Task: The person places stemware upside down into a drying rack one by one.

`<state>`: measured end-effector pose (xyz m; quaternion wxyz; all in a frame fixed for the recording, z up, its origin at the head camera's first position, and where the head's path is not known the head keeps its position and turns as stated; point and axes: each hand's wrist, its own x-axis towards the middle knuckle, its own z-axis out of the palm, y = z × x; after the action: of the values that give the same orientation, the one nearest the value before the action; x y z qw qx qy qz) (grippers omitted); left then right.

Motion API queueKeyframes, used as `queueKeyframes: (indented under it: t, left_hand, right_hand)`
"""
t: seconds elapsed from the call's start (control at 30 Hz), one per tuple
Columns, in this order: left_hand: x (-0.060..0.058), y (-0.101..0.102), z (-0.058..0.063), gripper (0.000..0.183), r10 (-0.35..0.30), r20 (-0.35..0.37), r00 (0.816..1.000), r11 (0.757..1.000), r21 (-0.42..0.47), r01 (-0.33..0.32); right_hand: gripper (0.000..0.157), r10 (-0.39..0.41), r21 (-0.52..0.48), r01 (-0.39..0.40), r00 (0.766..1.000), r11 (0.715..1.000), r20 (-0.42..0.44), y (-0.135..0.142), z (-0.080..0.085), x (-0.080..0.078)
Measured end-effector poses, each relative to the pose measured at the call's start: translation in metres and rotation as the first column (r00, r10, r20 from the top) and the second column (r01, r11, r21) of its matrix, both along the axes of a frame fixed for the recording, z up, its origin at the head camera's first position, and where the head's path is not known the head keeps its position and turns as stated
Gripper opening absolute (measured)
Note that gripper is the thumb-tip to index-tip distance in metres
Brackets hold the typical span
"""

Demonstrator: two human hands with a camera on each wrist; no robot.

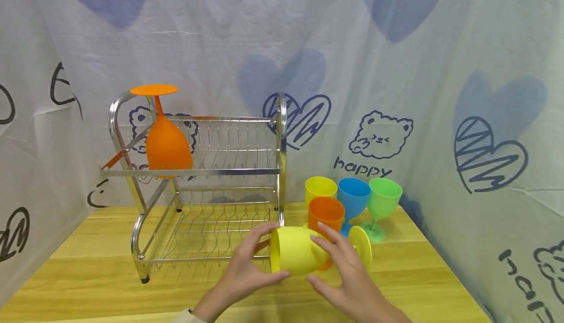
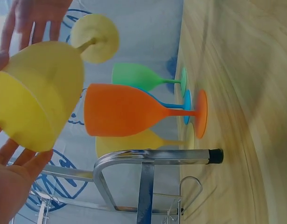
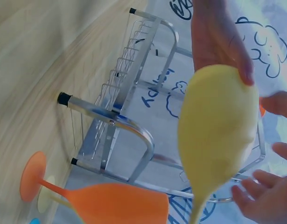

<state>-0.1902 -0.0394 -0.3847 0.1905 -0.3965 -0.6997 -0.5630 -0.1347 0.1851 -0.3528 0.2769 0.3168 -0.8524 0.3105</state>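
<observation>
A yellow plastic goblet (image 1: 296, 250) lies sideways in the air, its mouth toward my left hand (image 1: 246, 259) and its foot to the right. My left hand grips the bowl near the rim, thumb below and fingers above and behind. On the other side, my right hand (image 1: 348, 274) is spread around the bowl's stem end, fingers extended and overlapping it, thumb apart from it. In the right wrist view the yellow bowl (image 3: 218, 121) hangs beside the loosely spread right fingers (image 3: 262, 191). An orange goblet (image 1: 325, 210) stands upright just behind.
A two-tier metal dish rack (image 1: 207, 171) stands left on the wooden table (image 1: 66, 264). An orange goblet (image 1: 167, 144) sits upside down on its upper tier. Behind the right hand stand yellow (image 1: 320, 187), blue (image 1: 354, 198) and green (image 1: 384, 199) goblets, near the patterned curtain (image 1: 211, 44).
</observation>
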Motion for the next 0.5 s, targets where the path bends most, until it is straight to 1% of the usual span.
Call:
queueKeyframes:
  t: [0.07,0.13,0.2,0.23,0.3,0.33,0.37,0.4,0.43,0.47,0.5]
  left_hand:
    - [0.0,-0.001,0.0,0.078,-0.002,0.014,1.0,0.999,0.054,0.001]
    - [0.0,-0.002,0.001,0.076,-0.008,0.032,0.999,0.994,0.111,0.004]
    - [0.001,-0.002,0.003,0.074,-0.02,0.06,0.998,0.986,0.169,0.009]
    - [0.001,-0.003,0.004,0.073,-0.032,0.082,0.996,0.98,0.2,0.015]
    - [0.002,-0.003,0.006,0.071,-0.063,0.131,0.989,0.964,0.264,0.026]
    - [0.003,-0.003,0.007,0.07,-0.075,0.158,0.985,0.955,0.296,0.025]
    - [0.003,-0.004,0.008,0.069,-0.087,0.187,0.979,0.945,0.327,0.022]
    - [0.004,-0.004,0.009,0.068,-0.103,0.211,0.972,0.933,0.358,0.022]
    - [0.004,-0.005,0.009,0.066,-0.124,0.231,0.965,0.921,0.388,0.025]
    - [0.005,-0.005,0.01,0.064,-0.142,0.249,0.958,0.909,0.416,0.027]
    - [0.005,-0.005,0.01,0.063,-0.163,0.26,0.952,0.897,0.441,0.033]
  right_hand:
    - [0.065,0.002,-0.068,-0.006,0.999,0.998,-0.049,0.0,-0.001,0.003]
    - [0.062,-0.015,-0.136,0.004,0.997,0.991,-0.079,-0.002,-0.002,0.006]
    - [0.059,-0.059,-0.199,0.043,0.996,0.979,-0.074,-0.005,-0.004,0.009]
    - [0.057,-0.082,-0.228,0.067,0.995,0.971,-0.056,-0.007,-0.006,0.01]
    - [0.052,-0.12,-0.286,0.121,0.993,0.951,0.021,-0.01,-0.008,0.011]
    - [0.049,-0.124,-0.314,0.145,0.989,0.938,0.086,-0.012,-0.008,0.012]
    - [0.047,-0.11,-0.345,0.164,0.979,0.924,0.172,-0.013,-0.008,0.011]
    - [0.047,-0.075,-0.382,0.175,0.962,0.907,0.262,-0.014,-0.007,0.011]
    - [0.047,-0.025,-0.422,0.183,0.935,0.888,0.352,-0.015,-0.005,0.009]
    - [0.049,0.048,-0.471,0.183,0.898,0.863,0.436,-0.016,-0.003,0.008]
    - [0.052,0.125,-0.52,0.187,0.853,0.834,0.507,-0.017,-0.001,0.005]
